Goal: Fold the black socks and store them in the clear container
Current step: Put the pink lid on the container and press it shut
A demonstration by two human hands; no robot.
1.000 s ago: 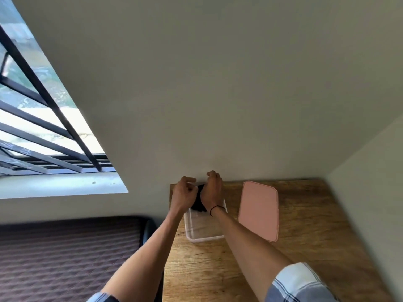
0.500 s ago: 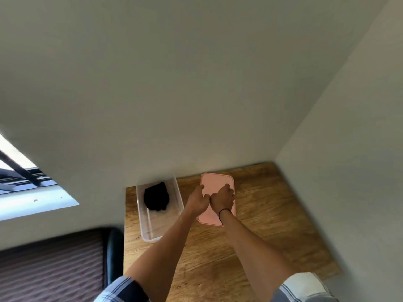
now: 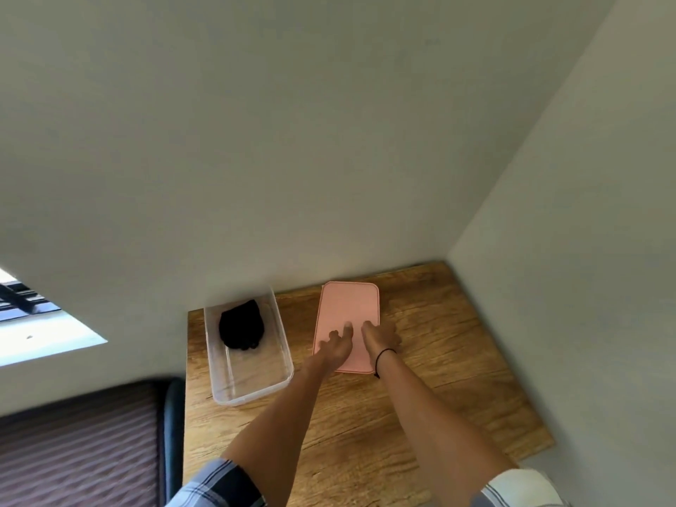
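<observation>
Black socks [image 3: 242,326], bundled, lie at the 12 o'clock end of the clear container [image 3: 252,386] on the wooden tabletop [image 3: 457,360]. At its 3 o'clock side, touching nothing else, rests a pink lid [image 3: 347,305]; the left hand [image 3: 334,346] and right hand [image 3: 380,336] lie spread on it, fingers loose, gripping nothing yet. To close the box well, each hand should likely take a long edge, carry the lid level, and press its corners evenly.
</observation>
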